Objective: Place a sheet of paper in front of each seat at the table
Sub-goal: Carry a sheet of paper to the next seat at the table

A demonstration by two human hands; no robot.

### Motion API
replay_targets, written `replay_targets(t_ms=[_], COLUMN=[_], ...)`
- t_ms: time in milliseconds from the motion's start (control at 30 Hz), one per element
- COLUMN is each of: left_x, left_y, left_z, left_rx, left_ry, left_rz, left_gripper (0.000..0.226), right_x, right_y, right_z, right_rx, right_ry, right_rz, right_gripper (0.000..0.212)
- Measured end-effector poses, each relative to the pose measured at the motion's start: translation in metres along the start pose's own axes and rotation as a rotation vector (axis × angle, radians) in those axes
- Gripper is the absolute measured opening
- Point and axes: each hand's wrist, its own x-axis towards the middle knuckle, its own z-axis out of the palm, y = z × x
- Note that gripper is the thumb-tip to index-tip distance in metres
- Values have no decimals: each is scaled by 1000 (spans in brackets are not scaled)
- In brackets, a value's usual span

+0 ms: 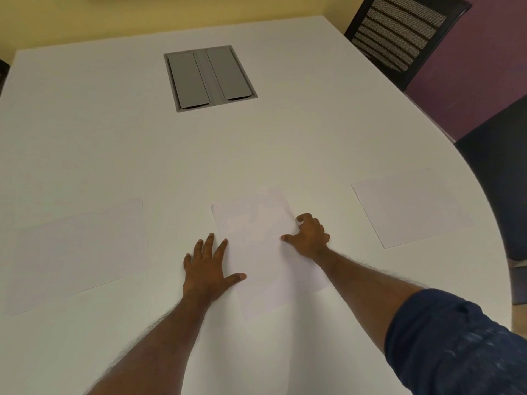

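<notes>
Both hands rest on the middle sheet (256, 252) at the lower centre of the frame: the left hand (209, 269) lies flat with its fingers spread wide, the thumb and index fingertip over the sheet's left edge and the rest of the palm on the bare table (114, 138), while the right hand (309, 236) sits at the sheet's right edge with its fingers curled, thumb pointing left onto the paper; whether it pinches the edge or only presses on it cannot be told. Three sheets of paper lie on the table, all plain white, blank, with no writing or print that can be read. The middle sheet lies slightly askew, its long side running away from the viewer. A left sheet (77, 252) lies flat at the lower left of the frame, faint against the white top, and a right sheet (410, 206) lies flat at the right, near the table's curved edge; both are apart from the middle one. Farther up, in the upper centre, a grey hatch (209, 76) with two closed flaps is set into the table. One dark chair with a striped mesh back (399, 32) stands at the upper right corner, and a second dark chair (499, 166) shows at the right edge beside the right sheet. A blue sleeve (456, 346) covers the right upper arm at the lower right.
</notes>
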Motion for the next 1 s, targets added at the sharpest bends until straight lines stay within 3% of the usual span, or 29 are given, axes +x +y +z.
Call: replay_targets(t_ms=[67,133,233,600,1000], left_x=[1,1,0,-3,-8], left_y=[0,-1,-2,0,5], left_z=[0,0,1,-3,-8], left_rx=[-3,2,2,107,106], left_ry=[3,3,10,-43,-62], left_rz=[0,0,2,10,16], left_gripper=[106,107,107,102,92], right_x=[3,4,3,-9,-13], right_y=[-3,-2,2,14,17], right_z=[-5,-9,-14,-21,-36], right_rx=[75,133,166,194,266], right_ry=[-5,6,6,197,234], right_rz=[55,74,18,-163,-141], right_gripper=[63,40,22,17,15])
